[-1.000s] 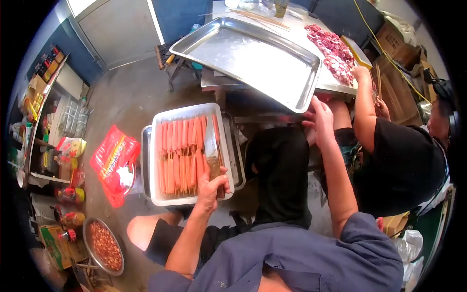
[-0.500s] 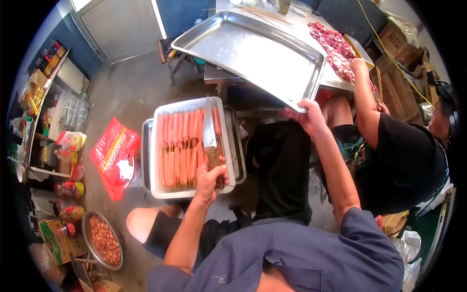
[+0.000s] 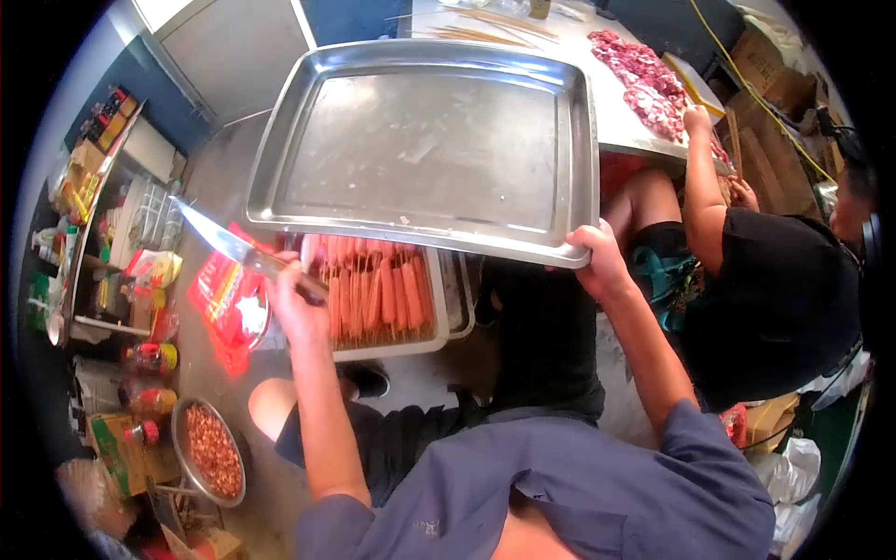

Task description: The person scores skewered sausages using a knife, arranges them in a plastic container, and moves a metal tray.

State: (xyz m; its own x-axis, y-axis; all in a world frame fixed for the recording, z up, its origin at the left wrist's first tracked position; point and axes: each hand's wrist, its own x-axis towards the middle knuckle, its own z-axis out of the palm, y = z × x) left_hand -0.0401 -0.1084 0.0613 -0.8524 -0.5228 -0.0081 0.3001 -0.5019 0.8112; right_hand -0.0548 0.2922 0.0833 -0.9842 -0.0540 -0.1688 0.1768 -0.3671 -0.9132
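Note:
A wide metal tray (image 3: 420, 149) hangs in the air before me, its inside showing bare. My right hand (image 3: 602, 259) is closed on the tray's near right corner. In my left hand (image 3: 301, 303) is a knife (image 3: 219, 238), gripped by its handle with the blade pointing up and left. The knife is just below the tray's near left corner. Beneath the metal tray, a white tray (image 3: 397, 351) holds rows of skewered sausages (image 3: 373, 291); its far part is hidden by the metal tray.
A co-worker's hand (image 3: 697, 119) is by a heap of raw meat (image 3: 644, 89) on the white table (image 3: 583, 84), where bamboo skewers (image 3: 485, 35) also lie. A red plastic bag (image 3: 219, 299) and a bowl of meat pieces (image 3: 241, 481) are at left, beside shelves (image 3: 112, 322).
The metal tray has swung left and nearer, covering the far part of the sausages. My left hand has moved left with the knife, whose blade has turned from upward to up-left.

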